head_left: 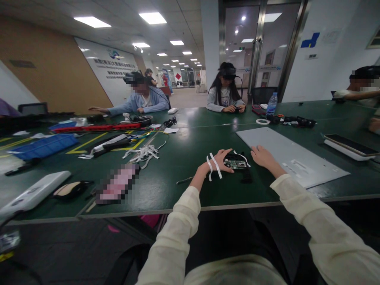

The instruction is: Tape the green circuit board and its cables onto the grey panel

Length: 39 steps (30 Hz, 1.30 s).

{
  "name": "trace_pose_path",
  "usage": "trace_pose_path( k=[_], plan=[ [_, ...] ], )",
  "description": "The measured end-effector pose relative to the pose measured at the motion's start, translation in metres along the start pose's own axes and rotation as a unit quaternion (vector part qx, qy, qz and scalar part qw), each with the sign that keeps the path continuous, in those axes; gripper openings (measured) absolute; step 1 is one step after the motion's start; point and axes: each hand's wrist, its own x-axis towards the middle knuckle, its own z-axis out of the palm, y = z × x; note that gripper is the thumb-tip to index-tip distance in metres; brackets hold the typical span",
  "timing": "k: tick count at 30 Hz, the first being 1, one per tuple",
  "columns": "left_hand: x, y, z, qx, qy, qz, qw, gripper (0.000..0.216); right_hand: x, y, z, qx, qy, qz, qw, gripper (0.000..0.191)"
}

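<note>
A small green circuit board [235, 163] in a dark housing lies on the green table [184, 174] in front of me. My left hand [218, 161] grips its left side, fingers curled round it, with white strips stuck across the back of the hand and wrist. My right hand [260, 155] rests just right of the board at the edge of a grey panel [285, 156]; its fingers are bent downward and appear to hold nothing. A thin white strip [242, 156] arcs over the board.
A pile of white strips [144, 153] lies to the left, with a blue tray [44, 145] and red bar [97, 127] beyond. A tape roll [263, 121], water bottle [272, 104] and black tools sit far right. Other people sit across the table.
</note>
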Motion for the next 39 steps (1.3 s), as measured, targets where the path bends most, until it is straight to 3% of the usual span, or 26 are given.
trace_pose_path(
  k=[6, 10, 15, 21, 26, 29, 35, 39],
  plan=[
    [-0.011, 0.001, -0.01, -0.014, 0.035, 0.018, 0.999, 0.106, 0.001, -0.015, -0.003, 0.029, -0.01, -0.058, 0.998, 0.051],
    [-0.024, 0.001, -0.019, -0.022, 0.088, 0.028, 0.995, 0.102, -0.002, -0.03, -0.007, 0.137, -0.033, -0.127, 0.982, 0.05],
    [-0.045, -0.006, -0.028, -0.027, 0.11, 0.038, 0.993, 0.096, -0.003, -0.036, -0.01, 0.255, -0.037, -0.126, 0.958, 0.048],
    [-0.06, -0.018, -0.032, -0.119, 0.141, 0.011, 0.983, 0.091, -0.003, -0.036, -0.014, 0.269, -0.011, -0.158, 0.95, 0.043],
    [-0.062, -0.03, -0.036, -0.207, 0.159, 0.001, 0.965, 0.088, -0.005, -0.036, -0.018, 0.28, 0.05, -0.148, 0.947, 0.035],
    [-0.062, -0.037, -0.038, -0.243, 0.156, -0.004, 0.957, 0.086, -0.007, -0.038, -0.019, 0.251, 0.039, -0.14, 0.957, 0.032],
    [-0.067, -0.042, -0.039, -0.203, 0.153, -0.061, 0.965, 0.086, -0.013, -0.045, -0.026, 0.227, 0.0, -0.181, 0.957, 0.032],
    [-0.072, -0.038, -0.039, -0.149, 0.139, -0.075, 0.976, 0.082, -0.016, -0.048, -0.032, 0.288, 0.028, -0.167, 0.943, 0.038]
  ],
)
